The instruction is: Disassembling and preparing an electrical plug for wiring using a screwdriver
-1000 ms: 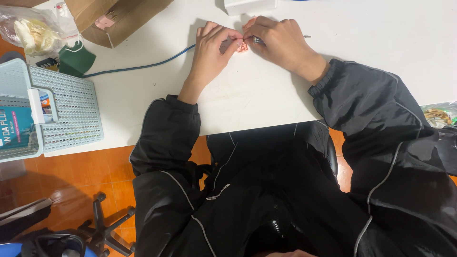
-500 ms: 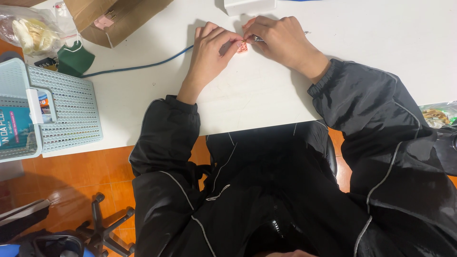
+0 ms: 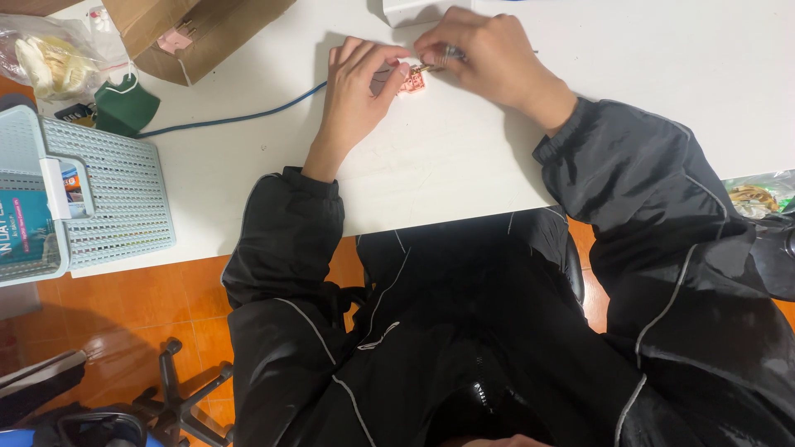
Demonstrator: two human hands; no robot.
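While both hands meet at far edge of white tabletop (image 3: 464, 165), fine assembly step looks in hand. Left hand (image 3: 358, 87) pinches small pink piece (image 3: 411, 81), pressing it to tabletop. Right hand (image 3: 484, 58) closed on thin metal tool (image 3: 439, 61), tip touching pink piece. Blue cable (image 3: 232, 120) runs left; grey basket (image 3: 99, 199) well apart. Next move likely calls for steady pinch, small precise tool motion.

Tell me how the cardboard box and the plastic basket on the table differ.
The cardboard box is brown with plain solid walls; the plastic basket is pale blue-grey with perforated mesh walls. The box sits at the table's far edge, near the left hand; the basket sits at the near left edge, overhanging it. Both rest on the white table, untouched by either hand.
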